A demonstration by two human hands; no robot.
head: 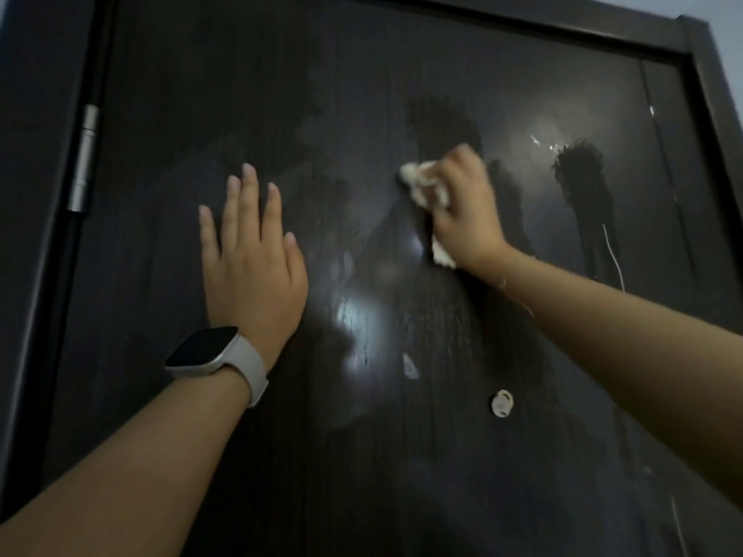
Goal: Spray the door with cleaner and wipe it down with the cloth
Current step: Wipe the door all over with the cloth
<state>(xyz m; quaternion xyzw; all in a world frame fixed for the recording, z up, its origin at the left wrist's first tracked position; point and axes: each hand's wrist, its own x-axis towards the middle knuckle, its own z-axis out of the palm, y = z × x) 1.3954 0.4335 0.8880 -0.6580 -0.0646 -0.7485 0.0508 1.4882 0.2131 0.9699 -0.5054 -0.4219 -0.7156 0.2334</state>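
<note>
Door [402, 456]: sprayed, wet sheen mid-panel, wiping judged partway; right hand [462, 207] had its grip closed around cloth [422, 182] against upper panel, left hand [251, 259] flat, fingers spread.

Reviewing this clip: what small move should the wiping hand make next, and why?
Probably sweep the cloth rightward. The right hand grips it against the door, and wet streaks show beside it, while the left hand rests flat on the panel.
</note>
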